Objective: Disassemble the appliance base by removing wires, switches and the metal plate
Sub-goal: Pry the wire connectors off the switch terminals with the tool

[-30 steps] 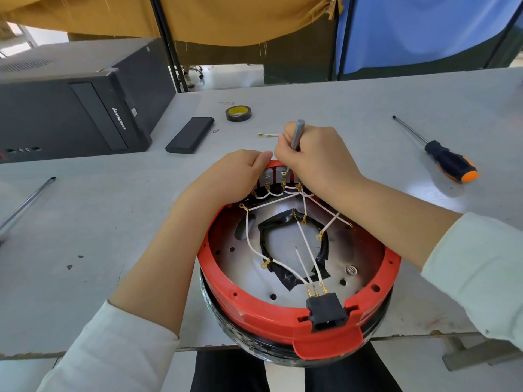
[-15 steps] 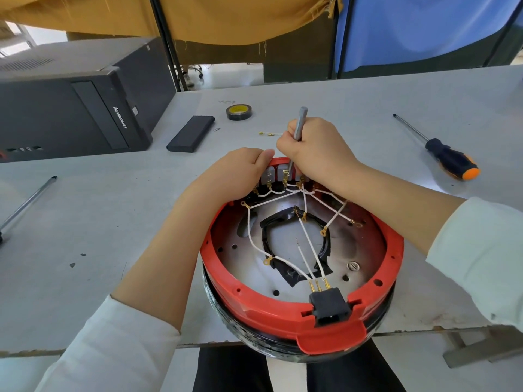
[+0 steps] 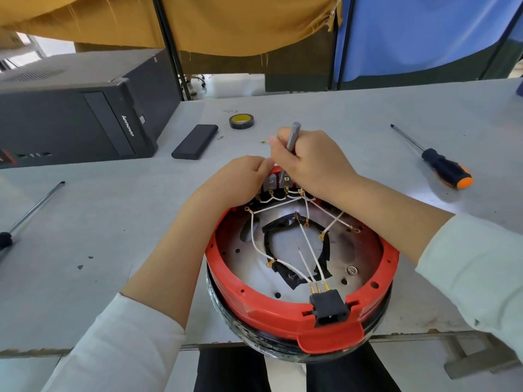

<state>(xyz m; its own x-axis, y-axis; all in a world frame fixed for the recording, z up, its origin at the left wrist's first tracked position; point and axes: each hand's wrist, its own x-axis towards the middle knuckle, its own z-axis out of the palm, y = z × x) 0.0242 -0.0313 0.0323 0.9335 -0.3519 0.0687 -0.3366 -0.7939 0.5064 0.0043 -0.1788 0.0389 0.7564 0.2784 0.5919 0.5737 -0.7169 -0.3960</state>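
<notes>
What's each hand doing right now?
Left hand: fingers curled over the far rim of the red appliance base, gripping it.
Right hand: closed around a grey tool at the switches.

Tool tip (image 3: 283,179) behind right hand (image 3: 314,162)

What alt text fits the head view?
A person's right hand grips a grey tool at the switch terminals on the far rim of a red appliance base, while the left hand holds that rim. White wires cross the metal plate inside.
</notes>
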